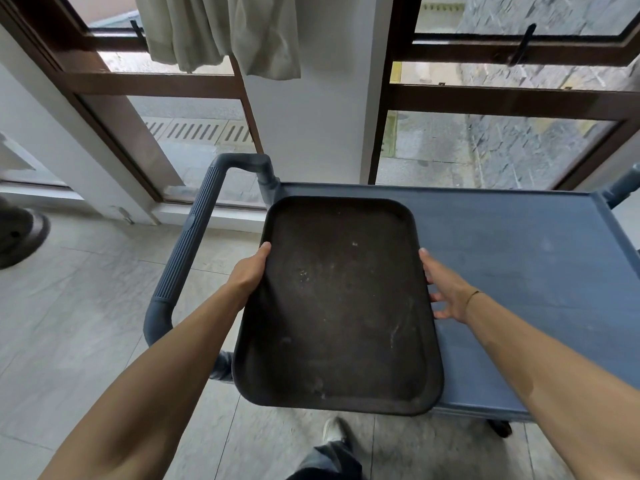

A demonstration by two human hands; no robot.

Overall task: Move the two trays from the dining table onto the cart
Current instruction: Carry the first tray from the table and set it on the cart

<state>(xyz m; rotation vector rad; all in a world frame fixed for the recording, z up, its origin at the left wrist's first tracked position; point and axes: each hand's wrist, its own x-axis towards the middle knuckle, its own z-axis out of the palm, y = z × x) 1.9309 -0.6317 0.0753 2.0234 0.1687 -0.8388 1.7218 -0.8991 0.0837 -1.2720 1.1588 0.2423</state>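
A dark brown, scuffed rectangular tray (337, 303) is held over the left end of the blue cart (512, 258); its near edge juts out past the cart's front. My left hand (250, 271) grips the tray's left rim. My right hand (446, 289) is at the right rim, fingers spread under and along the edge. Whether the tray touches the cart top I cannot tell. Only this one tray is in view, and the dining table is out of sight.
The cart's ribbed grey handle (188, 237) curves off its left end. Behind the cart are a white pillar (311, 116), brown-framed glass doors and a hanging curtain (221, 32). A dark object (19, 233) lies on the tiled floor at far left. My shoe (334, 433) is below the tray.
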